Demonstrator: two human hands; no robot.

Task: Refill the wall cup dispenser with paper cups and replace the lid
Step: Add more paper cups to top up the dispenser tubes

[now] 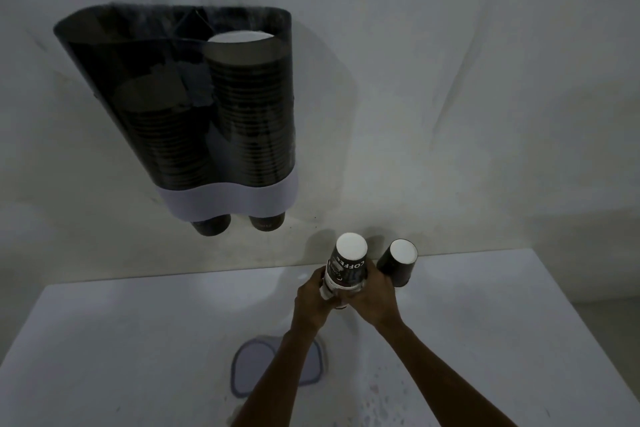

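While both bare arms reach forward from the bottom edge of the view, the left hand [313, 302] and right hand [375, 298] close together around a short stack of paper cups [348, 265]. The stack is held upside down, its white base facing up, with dark sides bearing the word COFFEE. The left hand's fingers wrap the lower left side; the right hand's fingers clasp the lower right side.

Just beside the right hand, a single cup [398, 265] stands upside down on the white table [121, 340], near the table's far edge.

Below the left forearm, partly hidden by it, a flat grey lid [252, 367] with rounded corners lies on the table.

Up on the pale wall [450, 97], left of the hands, hangs the dark, see-through cup dispenser [145, 73], open at the top. It has two columns. The right column is filled almost to the rim, and the left column sits lower. A pale band [228, 201] wraps the dispenser's bottom, and two cup ends poke out beneath it.
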